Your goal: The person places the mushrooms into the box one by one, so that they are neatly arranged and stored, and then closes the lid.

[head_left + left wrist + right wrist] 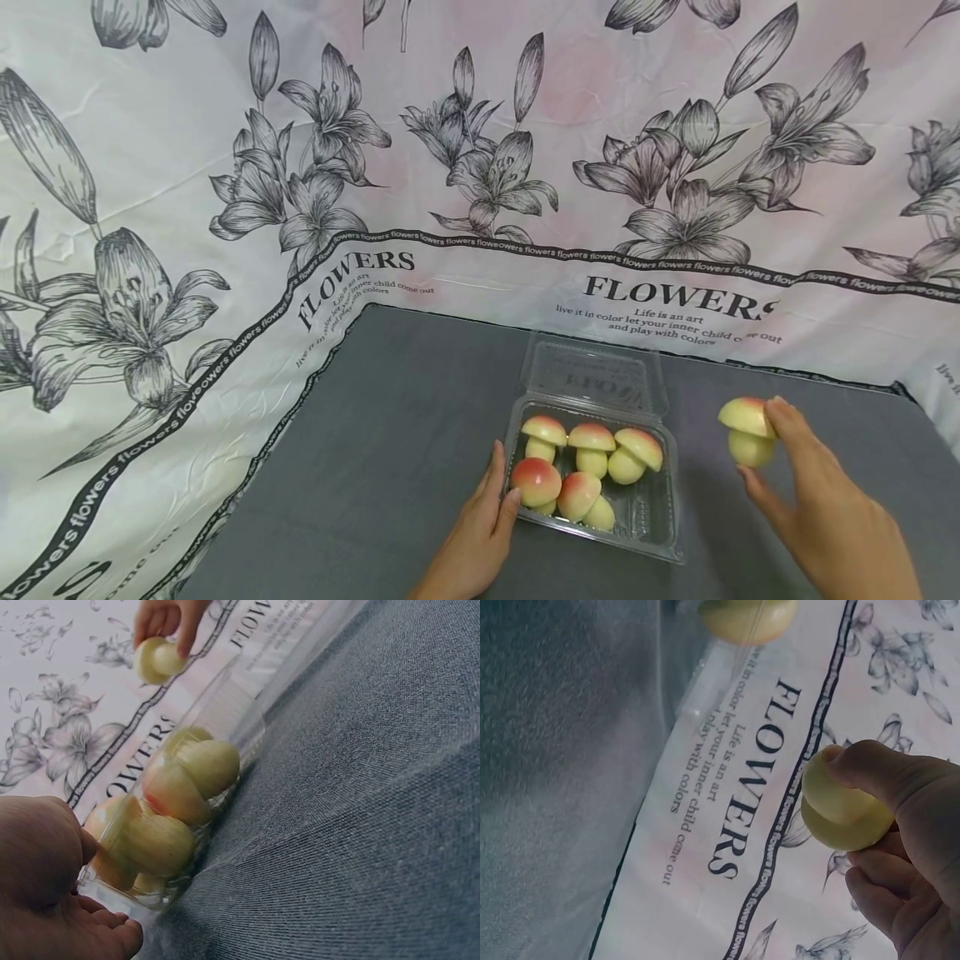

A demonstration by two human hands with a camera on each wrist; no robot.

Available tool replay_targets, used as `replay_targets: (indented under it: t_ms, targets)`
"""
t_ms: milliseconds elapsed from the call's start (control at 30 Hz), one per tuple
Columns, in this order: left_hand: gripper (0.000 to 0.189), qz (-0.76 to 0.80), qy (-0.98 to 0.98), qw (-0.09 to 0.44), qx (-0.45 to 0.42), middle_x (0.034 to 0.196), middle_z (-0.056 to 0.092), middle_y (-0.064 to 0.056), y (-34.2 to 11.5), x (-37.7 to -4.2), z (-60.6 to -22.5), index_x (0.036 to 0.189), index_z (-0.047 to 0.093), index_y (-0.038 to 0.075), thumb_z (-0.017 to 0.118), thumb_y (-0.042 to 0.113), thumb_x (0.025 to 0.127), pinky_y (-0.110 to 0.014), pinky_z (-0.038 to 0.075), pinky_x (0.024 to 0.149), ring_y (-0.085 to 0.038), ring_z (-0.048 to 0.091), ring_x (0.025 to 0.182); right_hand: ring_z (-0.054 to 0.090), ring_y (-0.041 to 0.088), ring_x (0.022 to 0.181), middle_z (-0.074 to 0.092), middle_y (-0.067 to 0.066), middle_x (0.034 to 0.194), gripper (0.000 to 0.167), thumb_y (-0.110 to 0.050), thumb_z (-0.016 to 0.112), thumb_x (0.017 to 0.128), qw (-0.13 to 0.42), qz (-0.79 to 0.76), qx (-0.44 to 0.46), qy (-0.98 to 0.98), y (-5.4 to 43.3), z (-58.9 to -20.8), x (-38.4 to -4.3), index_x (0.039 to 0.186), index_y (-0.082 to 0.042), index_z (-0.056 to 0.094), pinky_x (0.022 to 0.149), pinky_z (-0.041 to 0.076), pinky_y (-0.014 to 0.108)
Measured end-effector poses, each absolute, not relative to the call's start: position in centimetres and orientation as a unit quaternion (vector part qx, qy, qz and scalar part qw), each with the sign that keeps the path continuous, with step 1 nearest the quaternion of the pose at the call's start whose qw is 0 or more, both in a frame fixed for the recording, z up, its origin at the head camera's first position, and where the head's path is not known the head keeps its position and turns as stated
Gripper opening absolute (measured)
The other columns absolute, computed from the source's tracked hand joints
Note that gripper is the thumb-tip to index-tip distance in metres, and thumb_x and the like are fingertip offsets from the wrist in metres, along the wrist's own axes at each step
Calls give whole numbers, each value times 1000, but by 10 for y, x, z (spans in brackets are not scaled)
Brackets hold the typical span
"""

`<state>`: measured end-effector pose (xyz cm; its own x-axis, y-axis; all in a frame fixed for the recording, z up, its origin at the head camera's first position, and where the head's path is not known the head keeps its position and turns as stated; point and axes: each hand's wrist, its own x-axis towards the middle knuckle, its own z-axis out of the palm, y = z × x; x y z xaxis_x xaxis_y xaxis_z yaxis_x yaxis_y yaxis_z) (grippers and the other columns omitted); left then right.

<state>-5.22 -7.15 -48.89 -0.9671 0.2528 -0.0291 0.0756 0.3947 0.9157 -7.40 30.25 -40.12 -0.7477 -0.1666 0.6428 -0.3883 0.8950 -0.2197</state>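
Observation:
Up off the table, at the right of the head view, my right hand (832, 500) pinches a toy mushroom (748, 425) between thumb and fingers. The mushroom has a red-and-yellow cap and a pale, rounded stem; the right wrist view shows the thumb on its stem (829, 787). My left hand (476, 529) grips the front left corner of a clear plastic box (648, 508), thumb at the rim and fingers along the outer side. Inside are several like mushrooms: three in a back row, including a middle one (592, 437), and two in front (536, 482).
The box's hinged clear lid (592, 375) lies folded back behind it. Both rest on a dark grey table (375, 467). White cloth printed with flowers and lettering (495, 275) rises along the back and left edges of the table.

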Motion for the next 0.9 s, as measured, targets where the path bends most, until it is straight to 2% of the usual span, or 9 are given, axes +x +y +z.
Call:
replay_targets:
  t_ms: [133,333,433,467,600,700,733,800,900]
  targets:
    - [78,541,831,83,99,177,4,-8,-71,-53,-489,171,3,11,39,51,114,-60,17,127,-26,9,161,67,58,94,63,25,143,90,-79,35,100,331,170,154,-915,296,-401,-69,154,-10,53,43,40,68]
    - [78,542,830,85,96,177,3,-7,-70,-53,-489,171,3,13,39,52,114,-60,17,127,-25,8,162,71,53,91,63,17,147,84,-74,37,104,345,155,176,-909,284,-403,-64,151,-7,56,42,44,61]
    - [78,540,832,83,97,177,3,-7,-70,-53,-489,171,3,12,39,51,114,-60,17,127,-25,8,162,71,48,99,62,13,149,81,-72,38,106,351,145,191,-905,280,-405,-62,150,-7,57,48,49,61]
    - [78,540,832,83,97,177,3,-7,-70,-53,-489,171,3,12,39,51,114,-60,17,127,-25,8,162,70,39,111,62,12,150,80,-71,37,106,351,144,196,-904,278,-407,-61,150,-7,57,50,51,61]
    - [78,544,830,86,94,177,3,-7,-70,-53,-489,171,3,13,39,51,114,-60,16,127,-26,8,162,57,15,133,60,9,152,81,-72,35,106,342,138,208,-906,271,-411,-58,152,-9,56,56,55,59]
    - [78,546,828,88,93,177,2,-7,-71,-53,-490,171,2,14,40,52,114,-60,16,127,-25,8,162,53,12,137,57,5,156,82,-75,34,105,320,144,204,-914,264,-413,-54,155,-13,53,57,56,59]
    - [78,546,828,88,93,177,2,-7,-71,-53,-490,171,2,14,39,52,114,-60,16,127,-25,7,162,46,3,141,57,4,156,82,-75,34,104,315,147,204,-915,262,-414,-53,156,-14,53,57,56,59]
    - [78,545,828,88,93,177,2,-7,-71,-53,-491,171,1,15,39,52,114,-60,16,127,-25,7,162,40,-2,142,56,4,157,83,-76,34,104,305,148,208,-917,257,-415,-52,157,-15,52,59,57,59]
    - [78,546,828,86,94,177,2,-7,-71,-53,-491,171,1,15,39,52,114,-60,16,127,-26,8,162,39,-5,143,57,5,156,83,-76,33,104,293,147,226,-917,252,-419,-51,158,-15,51,62,59,57]
